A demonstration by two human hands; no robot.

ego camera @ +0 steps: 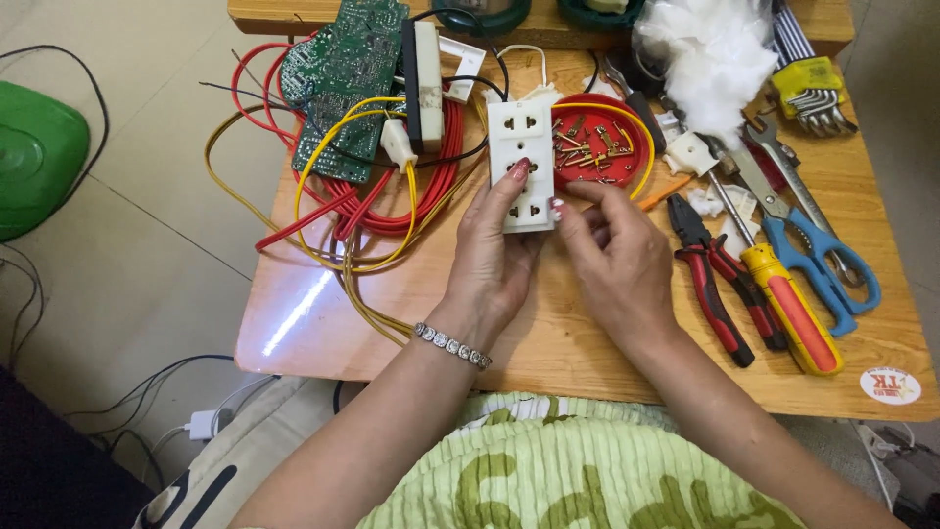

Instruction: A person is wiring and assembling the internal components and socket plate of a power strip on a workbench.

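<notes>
We saw a round red and white sticker [889,385] at the near right corner of the wooden table [587,343]. The left hand [493,257] held the white socket block [521,162] near the table's middle, with the thumb on its front. The right hand [617,250] pinched the block's right edge with its fingertips. A red dish of screws [599,142] sat just beside it. The floor [147,225] was pale tile.
</notes>
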